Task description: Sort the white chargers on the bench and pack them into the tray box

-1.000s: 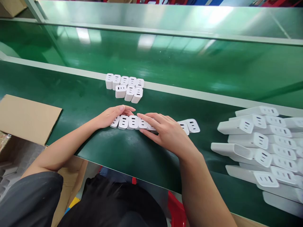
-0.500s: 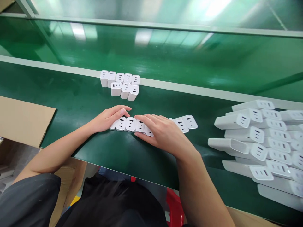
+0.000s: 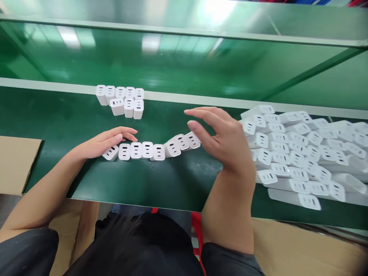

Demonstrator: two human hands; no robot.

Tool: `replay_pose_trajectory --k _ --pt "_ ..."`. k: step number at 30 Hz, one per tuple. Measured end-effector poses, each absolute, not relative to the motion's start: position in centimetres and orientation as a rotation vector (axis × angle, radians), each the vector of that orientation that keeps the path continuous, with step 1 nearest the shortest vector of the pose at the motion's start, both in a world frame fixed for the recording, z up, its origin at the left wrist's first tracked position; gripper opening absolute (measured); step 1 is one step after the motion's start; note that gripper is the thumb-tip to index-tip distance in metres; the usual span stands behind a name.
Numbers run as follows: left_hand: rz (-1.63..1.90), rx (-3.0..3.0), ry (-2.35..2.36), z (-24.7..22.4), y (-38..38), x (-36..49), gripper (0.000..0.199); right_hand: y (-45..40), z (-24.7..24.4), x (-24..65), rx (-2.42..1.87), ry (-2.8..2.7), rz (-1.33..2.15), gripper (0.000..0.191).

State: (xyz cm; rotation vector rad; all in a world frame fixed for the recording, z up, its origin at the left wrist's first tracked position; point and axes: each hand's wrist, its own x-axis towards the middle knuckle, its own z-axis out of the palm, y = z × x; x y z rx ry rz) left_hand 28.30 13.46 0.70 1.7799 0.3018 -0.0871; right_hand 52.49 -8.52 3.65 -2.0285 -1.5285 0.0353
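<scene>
One hand, your right hand [image 3: 227,138], hangs above the green bench [image 3: 172,188] with its thumb and fingers spread apart, nothing between them. The right end block [image 3: 193,140] of a row of eight white blocks lies just to the left and near side of that thumb; whether they touch, you cannot tell from this angle. The row runs left to right across the bench, its right three blocks slanting toward the far side, their slotted ends facing up. Your left hand [image 3: 97,145] reaches over the row's opposite end, fingers extended together and thumb close beneath, gripping nothing visibly, at the tilted left end block [image 3: 111,153], which sits slightly apart from its neighbor. Your right hand is thus the nearer to the slanted end, your left to the tilted one. Beyond the right wrist, many loose blocks [image 3: 278,158] spread over the bench's right side, most leaning or lying. On the far side, left of center, eight more form a far cluster [image 3: 128,105] by the pale strip [image 3: 186,98]. A cardboard sheet [image 3: 20,165] lies at left.
</scene>
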Motion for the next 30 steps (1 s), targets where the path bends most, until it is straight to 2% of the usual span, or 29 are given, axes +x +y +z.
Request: replay_pose_trajectory --k 3,7,10,14,20,25,30 --pt "-0.004 1.774 0.304 0.4 13.1 28.6 0.064 -8.8 2.5 54.7 -2.042 -1.43 0.239 0.033" --pt "0.072 1.764 0.367 0.0 12.1 28.9 0.056 -8.0 0.5 55.9 -1.873 -1.428 0.629 0.036" --pt "0.15 1.769 0.475 -0.1 11.3 29.0 0.052 -7.8 0.0 55.1 -1.811 -1.36 0.728 0.037" --pt "0.155 1.754 0.605 0.2 10.6 29.1 0.051 -8.9 -0.3 52.3 -1.899 -1.174 0.642 0.032" --pt "0.018 1.881 0.553 1.5 10.9 29.0 0.051 -11.3 -0.7 46.9 -1.943 -1.032 0.49 0.027" --pt "0.006 1.987 0.531 1.9 11.6 28.6 0.052 -13.4 -1.0 46.1 -1.741 -1.026 0.385 0.035" --pt "0.15 2.204 0.425 1.8 11.3 28.4 0.044 -17.1 -2.7 46.8 -1.668 -1.085 0.405 0.046"
